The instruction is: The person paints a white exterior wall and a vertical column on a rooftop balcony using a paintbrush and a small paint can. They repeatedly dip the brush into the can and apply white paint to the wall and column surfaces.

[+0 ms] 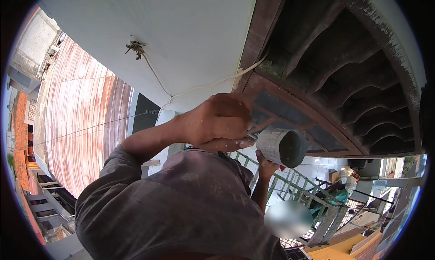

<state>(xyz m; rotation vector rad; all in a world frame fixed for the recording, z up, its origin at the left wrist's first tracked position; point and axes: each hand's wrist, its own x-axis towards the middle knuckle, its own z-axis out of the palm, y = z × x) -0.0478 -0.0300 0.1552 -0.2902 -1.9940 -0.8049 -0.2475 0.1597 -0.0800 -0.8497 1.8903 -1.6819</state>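
My left hand (pixel 222 122) is closed around a thin metal tool (pixel 251 137), its working end hidden behind a white cylindrical tub (pixel 272 146). My right hand (pixel 265 162) grips that tub from below; its dark open mouth faces to the right. The left hand is raised just left of the tub, beneath a brown wooden frame (pixel 308 110) with dark panels. White specks dot the left hand's skin. A pale cable (pixel 199 87) runs along the white painted surface (pixel 181 29) above, leading to a small tangle of loose wire ends (pixel 136 47).
Dark wavy roof tiles (pixel 340 60) fill the upper right. A green metal framework (pixel 294 185) is below the tub, with assorted items (pixel 346 178) beside it and a blurred round patch over part of it. Reddish corrugated roofing (pixel 72 115) and a thin wire appear at left.
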